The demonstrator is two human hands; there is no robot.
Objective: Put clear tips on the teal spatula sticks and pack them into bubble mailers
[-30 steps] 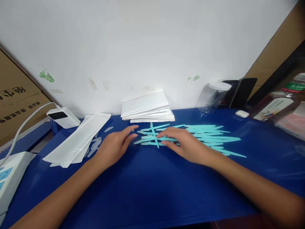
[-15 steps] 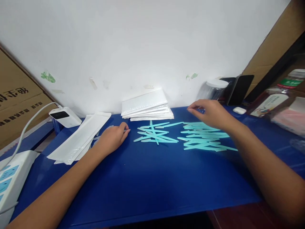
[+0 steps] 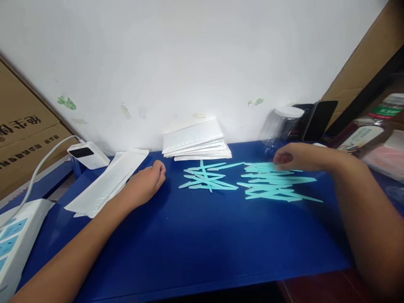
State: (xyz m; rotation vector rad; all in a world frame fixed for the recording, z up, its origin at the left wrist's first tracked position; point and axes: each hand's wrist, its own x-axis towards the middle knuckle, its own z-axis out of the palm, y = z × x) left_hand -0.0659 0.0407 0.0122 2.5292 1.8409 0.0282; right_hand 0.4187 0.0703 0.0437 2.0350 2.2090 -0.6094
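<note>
A pile of slim turquoise sticks [image 3: 277, 192] that look like eyebrow razors lies on the blue table, right of centre. My right hand [image 3: 293, 158] is over its far edge, fingers curled down at the uppermost razors; whatever the fingertips hold is hidden. A smaller pile of the same razors [image 3: 208, 179] lies crisscrossed in the middle. Left of it, my left hand [image 3: 147, 181] is closed, its fingers curled in and their contents hidden. Long white padded envelopes [image 3: 104, 185] lie beside and partly behind that hand. More white envelopes [image 3: 195, 139] are stacked against the wall.
At the back right stand a clear jar [image 3: 280, 126] with a white lid and a dark phone [image 3: 320, 120]. Farther right is a bottle [image 3: 366, 130]. A white device [image 3: 88, 155] with a cable and a power strip [image 3: 22, 235] occupy the left side.
My right hand has come down and to the right, from above the razors onto the pile's far edge. My left hand has drawn slightly left and its fingers have curled in further.
</note>
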